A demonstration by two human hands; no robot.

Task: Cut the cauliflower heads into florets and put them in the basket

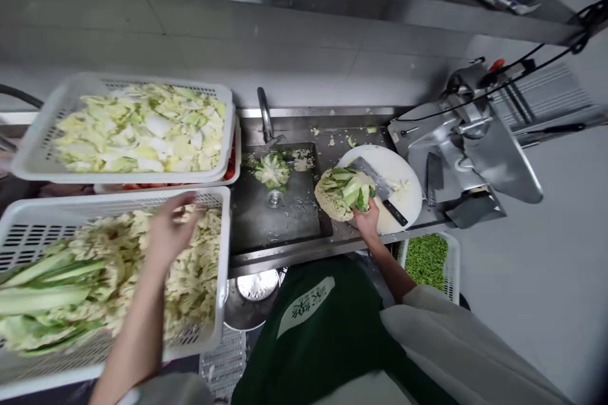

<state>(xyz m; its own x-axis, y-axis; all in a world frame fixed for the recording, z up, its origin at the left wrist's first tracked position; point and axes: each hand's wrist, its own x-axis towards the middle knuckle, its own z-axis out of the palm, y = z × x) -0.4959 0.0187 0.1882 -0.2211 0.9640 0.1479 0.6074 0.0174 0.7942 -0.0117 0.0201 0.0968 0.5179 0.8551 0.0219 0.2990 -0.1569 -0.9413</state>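
Note:
My right hand [368, 221] grips a cauliflower [335, 196] by its leafy stem end, with its pale curds turned to the left. It is held over the left edge of a round white cutting board [406, 168]. On that board lies a cleaver [373, 176] with a black handle, beside some crumbs. My left hand [171, 231] hovers over a white basket [223, 291] of cauliflower florets [194, 285]. Its fingers are curved and apart, slightly blurred, and nothing shows between them. Long green-white leafy stalks [52, 291] lie in the basket's left part.
A basket of chopped cabbage [147, 130] stands behind, stacked on another container. In the sink [256, 228] sits a leafy cauliflower trimming [272, 171] below the faucet [265, 114]. Knives and metal tools [463, 133] stand at right; a basket of chopped greens [427, 259] is below the counter.

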